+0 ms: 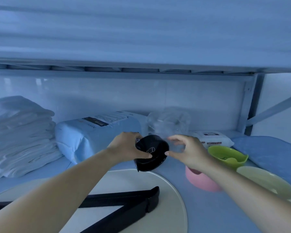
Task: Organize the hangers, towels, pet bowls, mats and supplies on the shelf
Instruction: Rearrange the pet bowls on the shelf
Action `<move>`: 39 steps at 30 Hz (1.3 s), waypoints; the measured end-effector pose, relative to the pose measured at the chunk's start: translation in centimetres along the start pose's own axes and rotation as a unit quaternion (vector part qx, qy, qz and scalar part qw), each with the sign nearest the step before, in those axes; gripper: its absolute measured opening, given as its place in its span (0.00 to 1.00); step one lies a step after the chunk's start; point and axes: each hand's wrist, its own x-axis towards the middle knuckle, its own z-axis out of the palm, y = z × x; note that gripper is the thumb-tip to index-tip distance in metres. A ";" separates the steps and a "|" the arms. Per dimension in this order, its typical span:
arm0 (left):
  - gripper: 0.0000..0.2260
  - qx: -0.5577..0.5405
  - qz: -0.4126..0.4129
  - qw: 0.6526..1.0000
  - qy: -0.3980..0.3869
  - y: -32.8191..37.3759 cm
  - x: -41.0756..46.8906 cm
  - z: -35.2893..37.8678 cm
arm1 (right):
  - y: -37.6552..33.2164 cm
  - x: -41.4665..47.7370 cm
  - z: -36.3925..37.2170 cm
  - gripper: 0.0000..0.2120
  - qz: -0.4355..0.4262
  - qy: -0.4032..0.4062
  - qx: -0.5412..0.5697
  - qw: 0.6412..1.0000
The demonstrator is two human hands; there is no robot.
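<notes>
**Black bowl held over a crowded shelf**

A person leans in at a blue shelf (200, 216) set under another shelf board, with a pale wall behind and a grey metal upright (252, 105) and brace at the far right corner. The light is dim and bluish.

The left hand (126, 147) is closed around a black bowl (150, 153), thumb on the near rim, holding it tilted just above the shelf near the middle. The right hand (188, 150) is beside the bowl on its right, fingers spread and loose, thumb tip at or almost at the bowl's edge; I cannot tell whether it actually touches.

Far left sits a tall stack of folded white towels (18, 135). Just to the right of it lies a pale blue plastic-wrapped pack (91, 137), and beyond that a clear plastic container (170, 121), then a white packet of wipes (212, 137). A folded blue mat (272, 157) lies at the right.

Near the right forearm are a green bowl (228, 156), a pink bowl (202, 180) partly under the wrist, and a pale cream bowl (265, 180). At the near left a round cream mat (171, 207) lies flat with black hangers (124, 204) resting on it.
</notes>
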 end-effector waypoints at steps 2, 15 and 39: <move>0.18 0.006 -0.044 0.999 0.023 0.0 -0.1 0.2 | 0.2 -0.5 0.6 0.22 0.005 -0.014 0.013 1.000; 0.08 -0.331 -0.189 0.924 -0.025 -0.6 -0.9 1.4 | -0.7 -1.2 5.8 0.12 -0.002 -0.117 0.047 0.992; 0.14 0.063 0.114 0.987 -0.099 -3.7 -1.8 2.6 | 0.8 -0.7 2.9 0.14 -0.059 -0.197 -0.083 0.975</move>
